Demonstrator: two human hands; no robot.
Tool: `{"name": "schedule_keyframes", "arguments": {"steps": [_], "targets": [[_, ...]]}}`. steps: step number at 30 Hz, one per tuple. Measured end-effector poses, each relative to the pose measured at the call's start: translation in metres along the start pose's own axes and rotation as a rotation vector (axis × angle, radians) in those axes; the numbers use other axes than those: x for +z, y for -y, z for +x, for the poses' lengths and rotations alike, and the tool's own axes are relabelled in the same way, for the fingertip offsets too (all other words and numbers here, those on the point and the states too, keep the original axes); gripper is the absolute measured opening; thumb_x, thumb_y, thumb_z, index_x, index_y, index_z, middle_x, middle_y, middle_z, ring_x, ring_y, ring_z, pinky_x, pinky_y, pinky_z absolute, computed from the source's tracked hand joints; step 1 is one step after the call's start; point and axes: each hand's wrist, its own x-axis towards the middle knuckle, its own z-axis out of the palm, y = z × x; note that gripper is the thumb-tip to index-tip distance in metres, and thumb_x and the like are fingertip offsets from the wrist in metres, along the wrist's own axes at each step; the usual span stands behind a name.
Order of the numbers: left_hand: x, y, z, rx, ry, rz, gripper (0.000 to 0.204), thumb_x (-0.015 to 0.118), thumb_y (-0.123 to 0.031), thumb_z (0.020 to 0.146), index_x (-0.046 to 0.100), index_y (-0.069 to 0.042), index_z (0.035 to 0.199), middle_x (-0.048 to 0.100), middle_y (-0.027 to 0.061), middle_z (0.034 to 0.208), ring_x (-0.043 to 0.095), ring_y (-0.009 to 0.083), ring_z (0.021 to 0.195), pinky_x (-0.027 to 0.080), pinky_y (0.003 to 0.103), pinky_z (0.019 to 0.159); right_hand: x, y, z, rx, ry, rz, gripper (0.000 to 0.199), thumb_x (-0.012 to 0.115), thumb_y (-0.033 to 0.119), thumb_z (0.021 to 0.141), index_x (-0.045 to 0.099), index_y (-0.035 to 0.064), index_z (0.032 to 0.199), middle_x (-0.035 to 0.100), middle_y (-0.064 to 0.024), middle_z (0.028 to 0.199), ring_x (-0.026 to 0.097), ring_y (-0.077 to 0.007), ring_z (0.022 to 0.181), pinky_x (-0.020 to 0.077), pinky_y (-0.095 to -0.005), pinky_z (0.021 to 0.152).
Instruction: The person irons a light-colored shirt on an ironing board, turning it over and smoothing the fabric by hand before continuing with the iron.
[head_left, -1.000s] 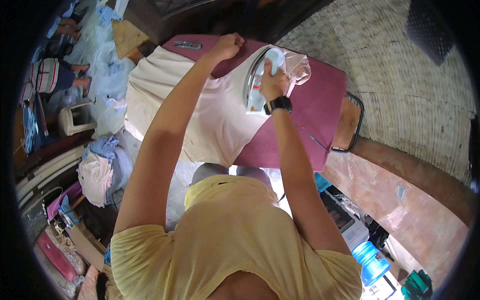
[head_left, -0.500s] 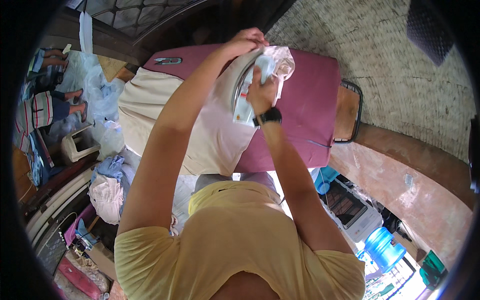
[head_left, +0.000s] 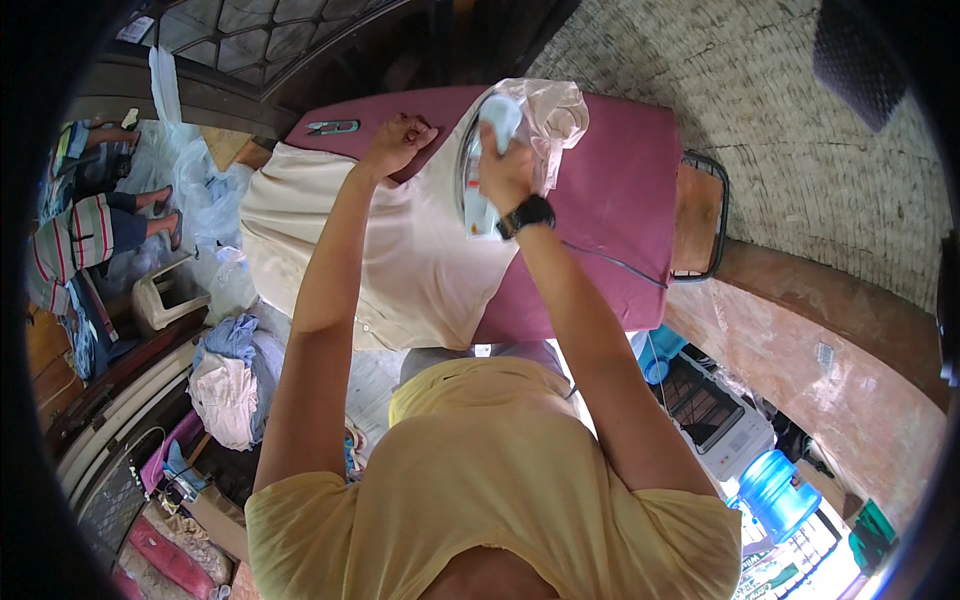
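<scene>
My right hand, with a black watch at the wrist, grips a light-coloured clothes iron from above. The iron rests on a cream garment spread over a maroon ironing board. Beyond the iron, part of the cloth lies bunched and wrinkled. To the left, my left hand is by the garment's upper edge, over the maroon cover. Its fingers are curled in, and I see nothing in them. Teal thread snips lie at the board's far left.
A cord trails right from the iron across the board. A metal frame juts from the board's right end. On the floor at left are piled clothes and a beige stool. Another person's legs show at far left.
My left hand has come away from the far edge of the cloth near the iron, moving left and nearer. The iron has shifted slightly left under my right hand.
</scene>
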Motion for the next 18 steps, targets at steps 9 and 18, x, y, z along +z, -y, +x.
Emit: {"name": "schedule_keyframes", "arguments": {"steps": [9,18], "targets": [[0.012,0.024,0.006,0.055,-0.075,0.069,0.038,0.058,-0.047,0.097,0.074,-0.013,0.097,0.065,0.0103,0.102,0.058,0.0302,0.108,0.045,0.044,0.095,0.019,0.01,0.021,0.007,-0.092,0.024,0.066,0.058,0.053,0.093,0.068,-0.0118,0.089,0.065,-0.0342,0.078,0.068,-0.0477,0.084,0.0533,-0.054,0.074],[0.007,0.03,0.014,0.014,-0.011,0.073,0.054,0.043,-0.051,0.103,0.069,-0.004,0.105,0.064,0.0175,0.122,0.048,0.0364,0.13,0.034,0.045,0.112,-0.019,-0.05,-0.093,-0.263,0.406,-0.186,0.053,0.066,0.049,0.089,0.07,-0.0035,0.083,0.065,-0.0275,0.074,0.066,-0.0448,0.073,0.0512,-0.0495,0.066]]}}
